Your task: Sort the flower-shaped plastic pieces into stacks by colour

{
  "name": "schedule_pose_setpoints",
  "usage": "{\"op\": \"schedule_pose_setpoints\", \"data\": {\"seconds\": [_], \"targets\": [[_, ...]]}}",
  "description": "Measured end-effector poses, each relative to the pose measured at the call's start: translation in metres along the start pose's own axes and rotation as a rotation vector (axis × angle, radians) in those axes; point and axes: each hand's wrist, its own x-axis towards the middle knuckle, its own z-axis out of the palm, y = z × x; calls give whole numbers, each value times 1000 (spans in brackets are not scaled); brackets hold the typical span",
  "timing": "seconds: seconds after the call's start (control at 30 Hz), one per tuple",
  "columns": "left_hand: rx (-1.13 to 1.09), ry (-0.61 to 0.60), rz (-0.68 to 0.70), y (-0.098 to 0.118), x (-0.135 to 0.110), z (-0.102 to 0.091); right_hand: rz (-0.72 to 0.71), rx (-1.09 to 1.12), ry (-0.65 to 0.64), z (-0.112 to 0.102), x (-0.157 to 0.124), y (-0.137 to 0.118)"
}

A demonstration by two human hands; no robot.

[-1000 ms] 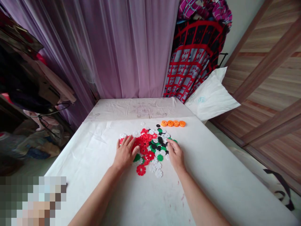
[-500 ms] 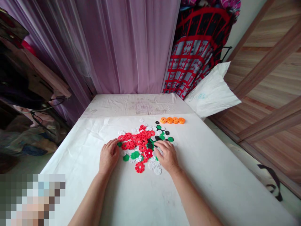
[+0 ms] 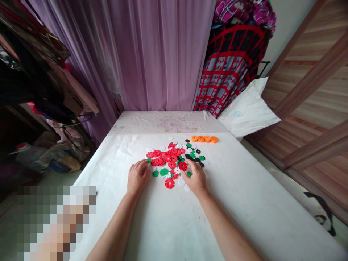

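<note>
Your left hand (image 3: 137, 177) and right hand (image 3: 196, 178) lie spread flat, flanking the heap of red, white, green and black plastic flower discs (image 3: 174, 161) just ahead, the right hand overlapping it.

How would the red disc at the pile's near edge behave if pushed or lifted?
The red disc lies flat on the cloth, so it would probably slide rather than roll. It looks thin and plastic, so it is likely light and stiff. Its notched rim may catch on the pile, and because it lies flush it may be fiddly to pinch up.
</note>
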Motion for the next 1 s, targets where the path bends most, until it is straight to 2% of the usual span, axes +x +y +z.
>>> {"op": "schedule_pose_setpoints", "data": {"seconds": [0.17,0.27,0.4,0.53,0.6,0.67,0.87,1.0], "targets": [[-83,27,-74,-2,3,-1,-141,212,-168,7,-18,-50],[-130,27,-95,-3,4,-3,-192,262,-271,21,-20,-65],[-145,13,-95,-1,4,-5,-108,230,-272,32,-13,-47],[-146,8,-106,1,3,-3,31,167,-136,25,-3,-13],[-147,14,-109,1,3,-2,71,145,-73,17,-2,-6],[-145,11,-113,2,2,-1,76,146,-72,10,-6,-10],[-140,-18,-127,4,2,-4,-18,117,-250,-1,-22,-45],[-125,-15,-114,5,2,-5,-35,57,-298,-3,-22,-52]]}}
